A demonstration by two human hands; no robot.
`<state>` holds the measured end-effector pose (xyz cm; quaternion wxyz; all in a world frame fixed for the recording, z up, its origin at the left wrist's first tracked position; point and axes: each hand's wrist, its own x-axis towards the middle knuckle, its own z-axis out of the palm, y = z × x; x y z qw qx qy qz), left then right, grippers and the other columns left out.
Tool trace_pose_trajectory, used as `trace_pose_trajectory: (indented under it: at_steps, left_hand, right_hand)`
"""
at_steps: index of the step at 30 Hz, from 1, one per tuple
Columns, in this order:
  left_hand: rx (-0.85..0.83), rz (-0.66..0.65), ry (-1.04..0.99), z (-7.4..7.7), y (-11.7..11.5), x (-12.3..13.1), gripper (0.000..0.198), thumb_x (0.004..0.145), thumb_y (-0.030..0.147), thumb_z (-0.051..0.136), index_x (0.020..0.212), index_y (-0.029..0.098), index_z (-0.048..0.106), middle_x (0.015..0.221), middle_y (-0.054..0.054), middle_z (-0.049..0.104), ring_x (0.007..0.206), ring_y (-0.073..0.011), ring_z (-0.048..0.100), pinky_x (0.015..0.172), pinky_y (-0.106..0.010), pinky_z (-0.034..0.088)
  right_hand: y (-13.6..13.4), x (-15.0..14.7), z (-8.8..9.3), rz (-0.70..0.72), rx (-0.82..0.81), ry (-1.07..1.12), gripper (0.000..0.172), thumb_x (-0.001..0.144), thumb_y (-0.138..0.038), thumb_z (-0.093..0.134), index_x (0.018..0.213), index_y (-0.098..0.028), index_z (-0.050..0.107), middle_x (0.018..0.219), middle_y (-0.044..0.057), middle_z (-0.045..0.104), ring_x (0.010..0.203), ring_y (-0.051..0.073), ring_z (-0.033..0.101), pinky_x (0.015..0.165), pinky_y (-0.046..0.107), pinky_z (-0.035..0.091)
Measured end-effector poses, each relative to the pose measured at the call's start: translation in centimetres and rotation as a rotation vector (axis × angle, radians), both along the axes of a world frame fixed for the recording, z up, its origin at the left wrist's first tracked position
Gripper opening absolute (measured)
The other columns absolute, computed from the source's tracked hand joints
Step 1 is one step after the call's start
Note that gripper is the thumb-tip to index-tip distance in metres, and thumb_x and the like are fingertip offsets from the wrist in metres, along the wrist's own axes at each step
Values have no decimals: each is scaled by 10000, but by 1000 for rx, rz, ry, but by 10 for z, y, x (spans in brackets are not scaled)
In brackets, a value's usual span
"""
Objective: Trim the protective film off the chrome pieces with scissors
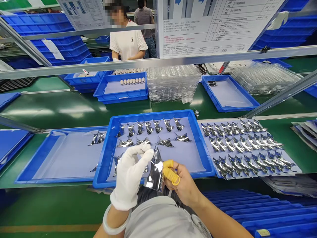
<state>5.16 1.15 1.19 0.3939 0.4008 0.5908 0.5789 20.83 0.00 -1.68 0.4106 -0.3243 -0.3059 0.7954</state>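
Gripped by the left hand [130, 175], white-gloved, thumb and finger closed on the top of one shiny metal piece [156, 175]. Right hand [184, 185], yellow finger cots, curled against its right edge; can't tell if pinching. Piece is over the blue tray's [151, 115] near edge. Similar parts [165, 142] in tray, more rows [246, 145] to the right.

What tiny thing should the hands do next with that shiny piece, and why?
Perhaps tilt the shiny piece slightly to see it from another angle. The gloved left hand pinches it, the right hand has yellow-covered fingers at its edge, and bright reflections on its curved face might hide a mark.
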Motion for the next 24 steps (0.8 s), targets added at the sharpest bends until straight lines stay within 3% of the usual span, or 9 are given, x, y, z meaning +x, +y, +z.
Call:
trace_pose_trajectory:
  at_steps: [8,13,24]
  left_hand:
    - [100,58,35,3,1,7,152,746,268,836,855,219,742,866,-1,758,890,-185,697,996,-388,513]
    - [30,48,-10,1,2,4,199,755,320,837,895,214,744,950,-25,772,1003,-207,695,958,-353,526]
    - [-108,15,-77,0,10,5,346,747,449,825,954,185,745,991,-76,781,898,-210,723,823,-327,562]
  right_hand:
    - [0,-3,1,34,-124,87,441,749,-475,844,745,-202,498,454,-140,318,395,24,168,413,183,138]
    - [-4,-3,2,-7,-28,78,425,801,-509,817,777,-185,543,498,-128,325,419,26,163,415,193,127]
    - [-4,-4,3,-73,102,2,376,866,-476,773,756,-184,562,565,-108,254,473,48,135,416,213,133]
